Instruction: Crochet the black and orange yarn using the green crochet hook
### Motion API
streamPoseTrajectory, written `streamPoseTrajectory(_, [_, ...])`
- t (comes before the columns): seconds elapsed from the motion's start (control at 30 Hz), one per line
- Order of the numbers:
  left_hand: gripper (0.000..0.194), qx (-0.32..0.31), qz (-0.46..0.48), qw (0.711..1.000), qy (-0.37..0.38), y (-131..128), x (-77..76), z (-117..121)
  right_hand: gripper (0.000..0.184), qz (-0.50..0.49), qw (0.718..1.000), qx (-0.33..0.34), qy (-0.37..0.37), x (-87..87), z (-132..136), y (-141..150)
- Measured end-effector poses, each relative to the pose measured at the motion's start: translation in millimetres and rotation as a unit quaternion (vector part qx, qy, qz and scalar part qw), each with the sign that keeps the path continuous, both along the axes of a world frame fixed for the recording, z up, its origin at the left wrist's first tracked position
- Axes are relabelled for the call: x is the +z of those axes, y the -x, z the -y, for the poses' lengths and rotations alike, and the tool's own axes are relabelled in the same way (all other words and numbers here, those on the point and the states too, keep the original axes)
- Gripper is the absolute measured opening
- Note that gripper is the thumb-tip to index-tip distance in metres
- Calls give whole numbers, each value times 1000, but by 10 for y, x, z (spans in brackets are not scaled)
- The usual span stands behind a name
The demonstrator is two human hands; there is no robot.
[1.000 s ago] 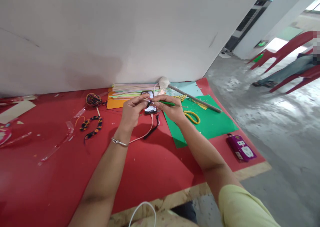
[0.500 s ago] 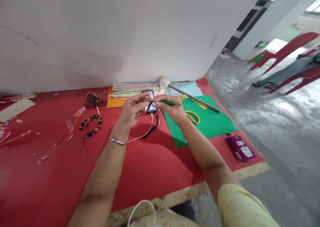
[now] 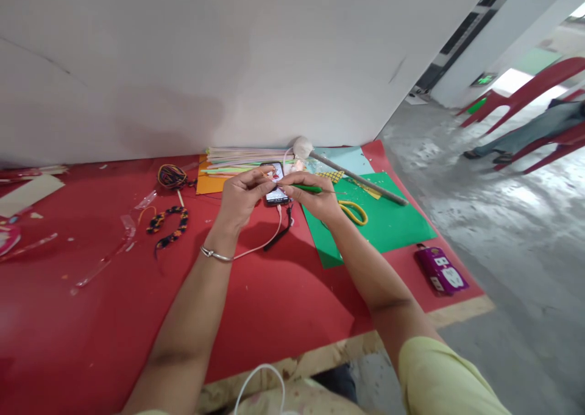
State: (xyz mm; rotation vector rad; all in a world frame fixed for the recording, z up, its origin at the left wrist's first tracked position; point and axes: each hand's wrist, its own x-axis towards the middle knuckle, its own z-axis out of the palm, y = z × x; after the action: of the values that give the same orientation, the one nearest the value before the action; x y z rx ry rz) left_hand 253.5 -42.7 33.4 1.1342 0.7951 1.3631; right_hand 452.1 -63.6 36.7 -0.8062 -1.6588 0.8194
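My left hand is closed in a pinch on a bit of yarn, mostly hidden by the fingers. Fingertip to fingertip with it, my right hand grips a slim crochet hook with a green handle; a thin metal end sticks out to the right. Both hands are held over a phone with a lit screen and a cable plugged in. On the left lie a curved black-and-orange crocheted strip and a dark, multicoloured ball of yarn.
A red sheet covers the table. Scissors with yellow handles lie on green paper, near a grey rod. Pale strips lie by the white panel. A purple power socket sits at right.
My hands stay together with the hook. Dark yarn seen below the left fingers earlier no longer shows there. The view has shifted slightly.
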Motion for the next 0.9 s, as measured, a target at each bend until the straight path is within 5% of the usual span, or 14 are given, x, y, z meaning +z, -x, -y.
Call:
streamPoseTrajectory(0.17, [38, 59, 2, 998, -20, 47, 6, -33, 52, 105, 994, 5, -12, -211, -209, -120])
streamPoseTrajectory(0.3, [36, 102, 48, 994, -14, 71, -24, -92, 56, 322, 938, -120, -42, -525, -499, -130])
streamPoseTrajectory(0.43, [34, 117, 62, 991, -7, 87, -35, -125, 64, 434, 891, -117, -63, -744, -671, 2])
streamPoseTrajectory(0.57, [37, 115, 59, 992, 0, 98, -24, -132, 67, 463, 877, -109, -65, -827, -745, 82])
streamPoseTrajectory(0.63, [39, 117, 50, 992, 5, 96, -20, -132, 62, 432, 892, -121, -52, -797, -762, 66])
streamPoseTrajectory(0.73, [36, 127, 26, 992, -6, 87, -13, -123, 50, 291, 951, -104, -4, -608, -718, 10])
streamPoseTrajectory(0.8, [32, 130, 9, 991, -22, 79, -4, -106, 51, 157, 986, -12, 51, -392, -617, -13])
streamPoseTrajectory(0.9, [31, 113, -11, 993, -30, 72, 14, -70, 48, 27, 990, 113, 77, -51, -406, 3])
